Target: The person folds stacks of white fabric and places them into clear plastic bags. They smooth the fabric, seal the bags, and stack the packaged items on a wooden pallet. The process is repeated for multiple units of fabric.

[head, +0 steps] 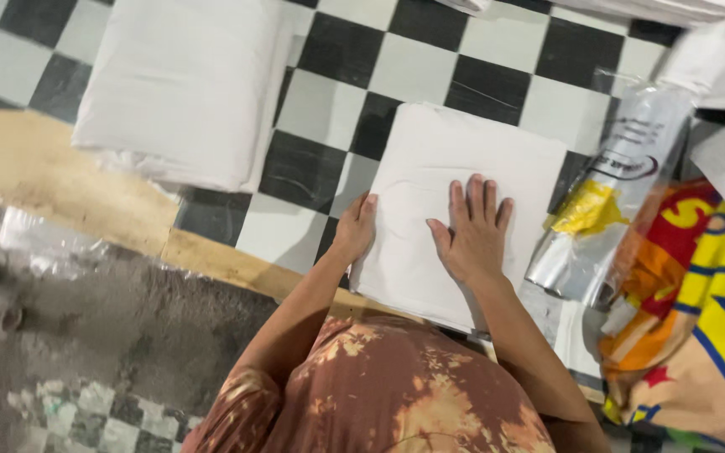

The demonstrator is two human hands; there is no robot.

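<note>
My right hand lies flat, fingers spread, on the folded white cloth at centre frame; my left hand grips its left edge.

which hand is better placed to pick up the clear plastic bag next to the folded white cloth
Right, probably. The right hand lies flat on the folded white cloth, nearer the clear plastic bag; the left hand grips the cloth's far edge.
</note>
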